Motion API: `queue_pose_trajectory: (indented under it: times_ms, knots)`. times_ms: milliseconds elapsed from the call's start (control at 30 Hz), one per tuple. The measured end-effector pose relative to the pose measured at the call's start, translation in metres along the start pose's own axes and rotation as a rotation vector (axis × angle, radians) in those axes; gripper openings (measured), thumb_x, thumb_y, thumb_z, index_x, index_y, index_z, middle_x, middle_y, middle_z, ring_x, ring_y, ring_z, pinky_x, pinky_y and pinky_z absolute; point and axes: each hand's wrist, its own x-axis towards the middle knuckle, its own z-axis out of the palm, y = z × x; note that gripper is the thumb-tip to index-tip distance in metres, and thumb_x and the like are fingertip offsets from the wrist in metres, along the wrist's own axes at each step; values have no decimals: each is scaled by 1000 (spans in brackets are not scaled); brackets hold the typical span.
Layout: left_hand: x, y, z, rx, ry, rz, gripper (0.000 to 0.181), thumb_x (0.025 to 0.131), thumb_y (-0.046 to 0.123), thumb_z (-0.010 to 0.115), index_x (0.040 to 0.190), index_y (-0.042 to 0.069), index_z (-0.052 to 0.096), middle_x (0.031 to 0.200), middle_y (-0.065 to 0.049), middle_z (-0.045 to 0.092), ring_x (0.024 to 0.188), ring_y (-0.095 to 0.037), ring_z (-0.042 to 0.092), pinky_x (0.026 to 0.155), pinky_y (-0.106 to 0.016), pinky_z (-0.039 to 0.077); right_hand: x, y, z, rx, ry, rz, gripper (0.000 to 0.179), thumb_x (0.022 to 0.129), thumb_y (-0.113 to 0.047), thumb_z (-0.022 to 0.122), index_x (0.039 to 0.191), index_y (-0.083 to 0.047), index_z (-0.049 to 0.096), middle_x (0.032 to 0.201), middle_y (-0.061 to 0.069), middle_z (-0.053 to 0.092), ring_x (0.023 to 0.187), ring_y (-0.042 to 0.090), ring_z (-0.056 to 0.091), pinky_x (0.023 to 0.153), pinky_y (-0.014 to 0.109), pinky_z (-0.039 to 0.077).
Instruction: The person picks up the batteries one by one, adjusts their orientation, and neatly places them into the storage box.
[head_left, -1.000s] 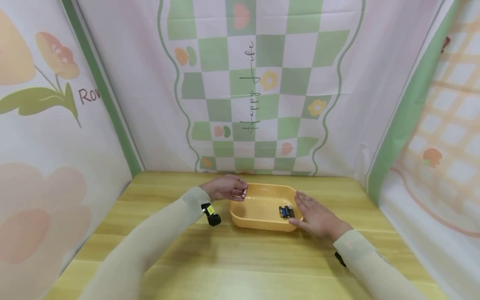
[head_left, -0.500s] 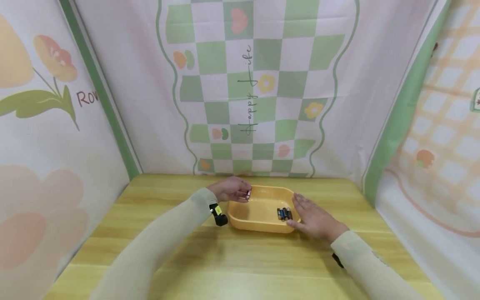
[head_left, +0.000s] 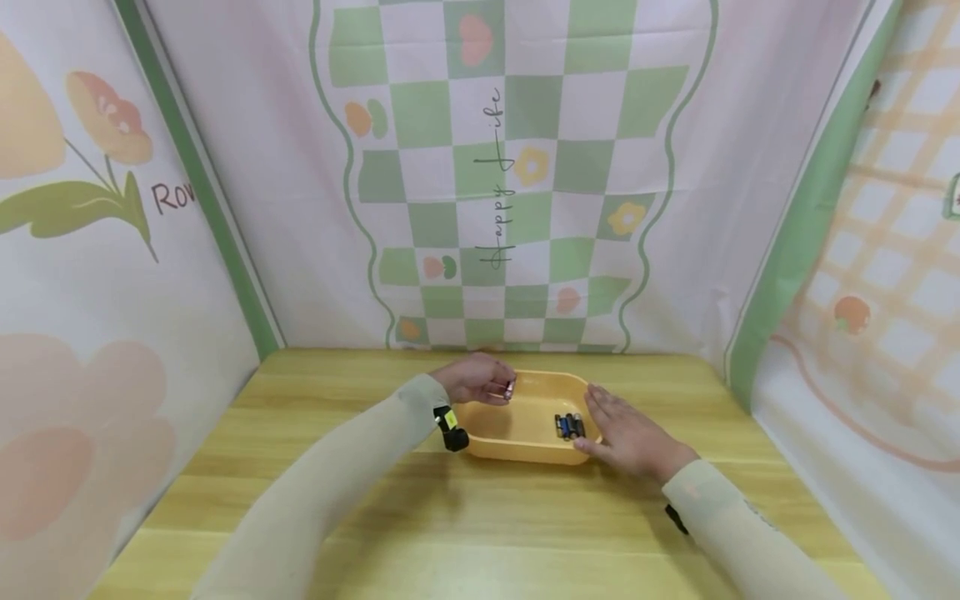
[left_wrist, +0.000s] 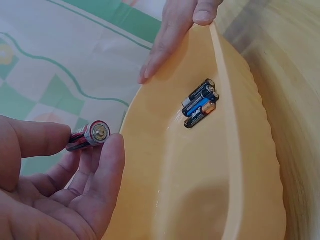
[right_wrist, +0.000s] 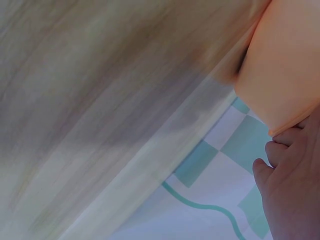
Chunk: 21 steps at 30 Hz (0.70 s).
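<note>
My left hand (head_left: pixel 472 379) pinches a red battery (left_wrist: pixel 82 139) between thumb and fingertips, with its metal end turned to the left wrist camera. This hand hangs over the left back part of an orange plastic tray (head_left: pixel 517 452). Several batteries (head_left: pixel 570 427) lie side by side on the tray floor at its right end; one of them is a blue battery (left_wrist: pixel 197 101), with darker ones beside it. My right hand (head_left: pixel 636 435) rests against the tray's right end, its fingers straight along the side and the thumb at the front rim corner.
The tray stands on a wooden table (head_left: pixel 480 533), toward its back edge. Behind it hangs a green and white checked cloth (head_left: pixel 528 217). Printed cloth walls (head_left: pixel 97 375) close in the table on the left and right.
My left hand has moved rightward, carrying the red battery from the tray's left rim further over the tray. The right hand stays at the tray's right end. The head view has shifted slightly.
</note>
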Motion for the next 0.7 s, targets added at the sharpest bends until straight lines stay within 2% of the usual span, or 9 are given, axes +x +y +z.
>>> queue_pose_trajectory:
  times_ms: [200,400,600,700]
  knots:
    - [5,-1,5,20,-7,-9,33,99,1,49,128,-15,48,109,-26,61,73,-20,63,75,-36,59,0,3,2,-2,5,0,90,98,-64,35,150,8,19,157,23,13,144,37,14,117,50,17]
    - [8,-3,9,46,-33,-14,36,100,5,51,129,-15,48,122,-32,55,75,-20,63,80,-37,58,0,3,4,-3,7,0,89,98,-63,35,150,8,19,157,24,13,144,37,13,117,49,17]
    - [10,-6,13,41,-33,-11,36,99,6,53,128,-15,48,101,-23,63,72,-20,62,78,-36,58,0,3,3,-2,15,-3,89,98,-62,35,150,8,19,157,24,14,144,38,14,117,50,17]
    - [12,-7,15,45,-35,-7,34,99,6,52,127,-14,49,102,-23,63,72,-20,62,76,-35,59,0,3,2,-1,10,-1,89,98,-63,35,150,8,19,158,23,12,144,37,13,117,49,17]
